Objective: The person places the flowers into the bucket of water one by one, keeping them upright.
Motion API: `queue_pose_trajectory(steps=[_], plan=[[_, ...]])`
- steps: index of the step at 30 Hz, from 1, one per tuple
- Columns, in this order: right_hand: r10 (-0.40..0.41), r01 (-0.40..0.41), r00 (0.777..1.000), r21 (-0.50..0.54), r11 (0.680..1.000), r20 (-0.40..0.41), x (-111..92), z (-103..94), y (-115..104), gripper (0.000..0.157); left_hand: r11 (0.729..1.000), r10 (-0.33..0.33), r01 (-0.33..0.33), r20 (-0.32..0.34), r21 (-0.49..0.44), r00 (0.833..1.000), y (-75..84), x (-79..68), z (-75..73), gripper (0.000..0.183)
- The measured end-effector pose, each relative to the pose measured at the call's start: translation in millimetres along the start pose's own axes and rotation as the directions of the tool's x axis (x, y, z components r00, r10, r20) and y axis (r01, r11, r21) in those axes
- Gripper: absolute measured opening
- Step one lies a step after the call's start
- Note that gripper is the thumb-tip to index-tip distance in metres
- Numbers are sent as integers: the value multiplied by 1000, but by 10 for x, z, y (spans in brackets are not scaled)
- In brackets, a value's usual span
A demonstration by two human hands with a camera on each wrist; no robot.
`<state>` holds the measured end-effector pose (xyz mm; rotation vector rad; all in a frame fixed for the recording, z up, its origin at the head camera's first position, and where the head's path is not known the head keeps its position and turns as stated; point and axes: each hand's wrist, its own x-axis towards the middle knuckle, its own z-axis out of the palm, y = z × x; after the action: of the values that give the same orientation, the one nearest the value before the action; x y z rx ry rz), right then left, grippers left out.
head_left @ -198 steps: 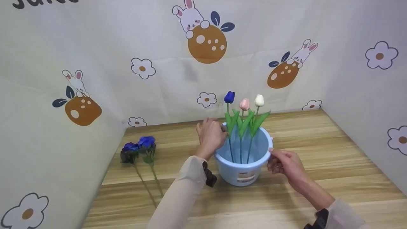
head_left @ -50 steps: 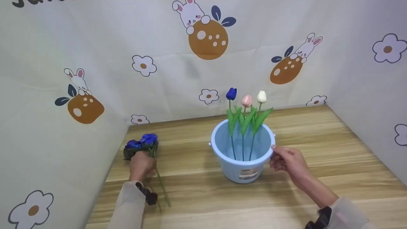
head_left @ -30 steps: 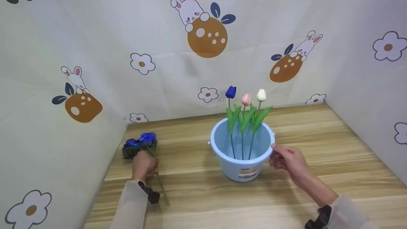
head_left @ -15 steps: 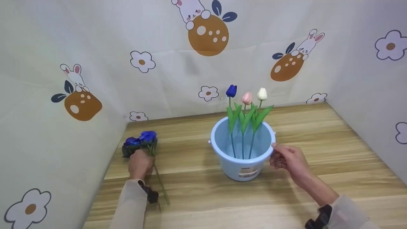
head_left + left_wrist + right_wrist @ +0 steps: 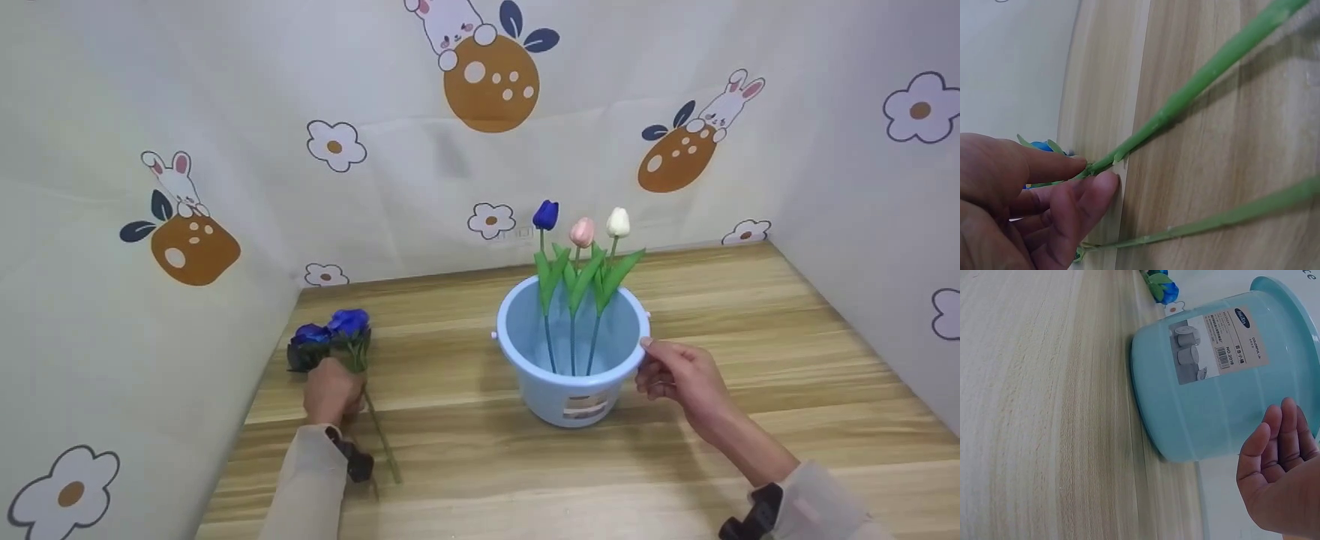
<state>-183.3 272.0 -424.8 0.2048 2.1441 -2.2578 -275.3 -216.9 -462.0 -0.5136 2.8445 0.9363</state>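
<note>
Green and slender, the long stem (image 5: pixel 1185 98) of one ruffled, blue, artificial-looking rose (image 5: pixel 349 322) sits pinched between the fingertips (image 5: pixel 1107 180) of the person's left hand (image 5: pixel 332 391). From where I stand, the step looks like picking up this one rose. I'd want the pinch firm but not crushing, and the stem lifted clear of its neighbour before any sideways move; the two leafy heads crowd each other and could snag. A slow start would show whether the second rose, darker blue with ruffled petals (image 5: pixel 309 334), drags along.

The right hand (image 5: pixel 684 379) grips the rim of a pale blue plastic bucket (image 5: pixel 534 397); light steadying seems enough, since a hard pull might tip it, along with the blue tulip (image 5: pixel 546 216), pink tulip (image 5: pixel 582 232) and white tulip (image 5: pixel 618 222) standing inside.

The pinched rose's head lies just beyond the left hand, its stem running back past that hand's inner side. It is well apart from the right hand, the bucket between them. The second rose's head also lies just beyond the left hand, its stem partly hidden by it.
</note>
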Motion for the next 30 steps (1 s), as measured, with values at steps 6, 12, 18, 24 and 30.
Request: queue_pose_trajectory(steps=[6,12,18,24,30], plan=[[-3,3,1000,-10,1000,-5,3,2,-4,38,1000,-20,21,17,-15,1000,-7,6,-10,17],[5,-5,1000,-25,1000,0,4,-3,-6,38,999,-42,42,14,-19,999,-3,31,3,15],[11,-11,1000,-35,999,-4,6,-16,-10,38,999,-42,42,9,-23,999,14,33,7,15],[11,-11,1000,-35,999,1,7,-7,-5,38,997,-55,56,22,-43,998,3,11,15,14],[3,-3,1000,-7,1000,-8,4,6,4,38,999,-18,18,-3,-28,1000,-4,13,19,13]])
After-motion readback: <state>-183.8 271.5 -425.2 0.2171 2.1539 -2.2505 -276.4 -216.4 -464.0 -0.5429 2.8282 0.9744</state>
